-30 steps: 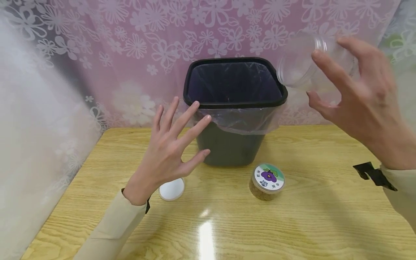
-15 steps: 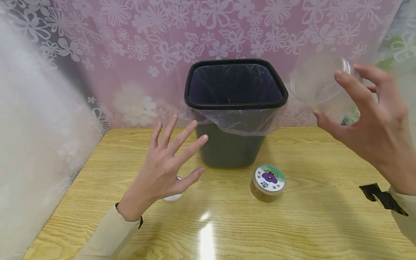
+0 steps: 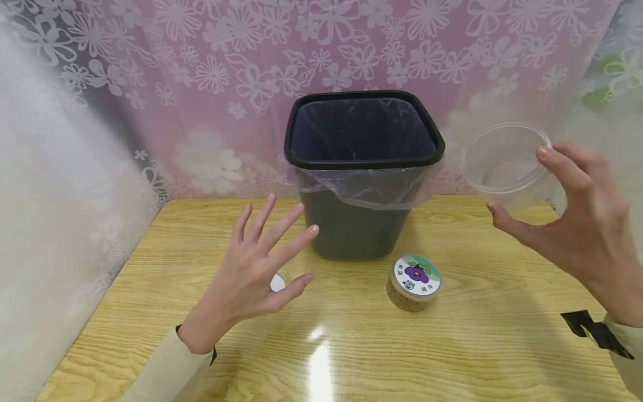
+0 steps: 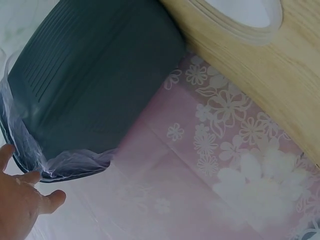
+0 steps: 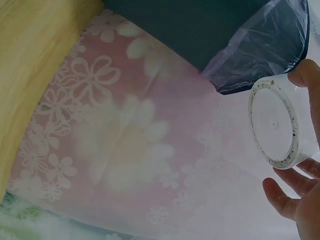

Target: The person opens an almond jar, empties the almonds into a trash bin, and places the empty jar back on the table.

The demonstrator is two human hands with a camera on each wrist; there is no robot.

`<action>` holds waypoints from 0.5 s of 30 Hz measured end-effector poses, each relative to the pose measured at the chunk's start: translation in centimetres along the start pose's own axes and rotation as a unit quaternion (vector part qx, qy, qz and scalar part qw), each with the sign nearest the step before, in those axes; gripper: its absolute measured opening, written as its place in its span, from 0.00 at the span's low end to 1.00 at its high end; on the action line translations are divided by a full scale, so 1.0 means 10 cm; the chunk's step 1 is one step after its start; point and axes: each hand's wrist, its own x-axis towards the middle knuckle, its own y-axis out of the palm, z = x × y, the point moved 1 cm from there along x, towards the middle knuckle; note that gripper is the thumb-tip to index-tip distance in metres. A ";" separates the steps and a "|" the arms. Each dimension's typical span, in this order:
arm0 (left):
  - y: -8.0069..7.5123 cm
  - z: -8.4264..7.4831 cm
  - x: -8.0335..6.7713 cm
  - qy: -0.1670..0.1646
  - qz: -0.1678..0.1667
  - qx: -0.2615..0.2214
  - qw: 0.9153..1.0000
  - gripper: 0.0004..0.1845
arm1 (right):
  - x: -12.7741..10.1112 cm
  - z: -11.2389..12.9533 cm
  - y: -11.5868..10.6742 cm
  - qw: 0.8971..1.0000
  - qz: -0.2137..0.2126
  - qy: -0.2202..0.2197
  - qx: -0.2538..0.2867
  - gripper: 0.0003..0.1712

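My right hand [image 3: 588,212] grips a clear plastic jar [image 3: 507,162] between thumb and fingers, held up to the right of the bin. Its open mouth is tilted toward the head camera, and nothing shows inside. In the right wrist view, small dark specks line the bottom rim of the jar [image 5: 272,122]. My left hand [image 3: 251,273] hovers with fingers spread and holds nothing, in front of the bin's left side. Partly hidden behind it, a round white lid [image 3: 277,282] lies on the table; the left wrist view shows more of this lid [image 4: 245,10].
A dark bin [image 3: 356,223] with a black rim and a clear plastic liner [image 3: 377,190] stands at the back of the wooden table [image 3: 361,346]. Before it sits a small jar [image 3: 413,293] of brownish contents with a purple-printed lid. A floral curtain [image 3: 226,72] hangs behind.
My right hand has come down and a little rightward with the clear jar, turning its mouth more upward. The left hand has lowered away from the bin's rim, fingers still spread.
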 end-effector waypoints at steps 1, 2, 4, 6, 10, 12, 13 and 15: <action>0.01 0.00 -0.01 -0.001 0.004 -0.002 1.000 0.30 | -0.03 0.00 0.00 1.000 0.003 0.001 0.000 0.45; 0.01 0.00 -0.03 -0.002 0.010 -0.003 1.000 0.31 | -0.06 -0.01 0.00 1.000 0.009 0.002 -0.001 0.46; 0.02 0.00 -0.06 -0.003 0.021 -0.004 1.000 0.31 | -0.11 -0.01 0.01 1.000 0.007 0.002 0.004 0.46; 0.02 0.00 -0.09 -0.004 0.031 -0.005 0.999 0.31 | -0.15 -0.02 0.02 1.000 0.007 0.001 0.009 0.46; 0.05 0.00 -0.15 -0.006 0.054 -0.006 0.998 0.32 | -0.24 -0.03 0.02 1.000 0.007 0.003 0.025 0.47; 0.06 0.00 -0.18 -0.009 0.069 -0.007 0.998 0.33 | -0.27 -0.02 0.02 1.000 0.009 0.002 0.027 0.46; 0.06 0.00 -0.19 -0.011 0.076 -0.009 0.997 0.33 | -0.29 -0.02 0.02 1.000 0.011 0.001 0.030 0.46; 0.07 0.00 -0.22 -0.017 0.089 -0.012 0.996 0.33 | -0.32 -0.01 0.03 0.999 0.010 -0.003 0.034 0.46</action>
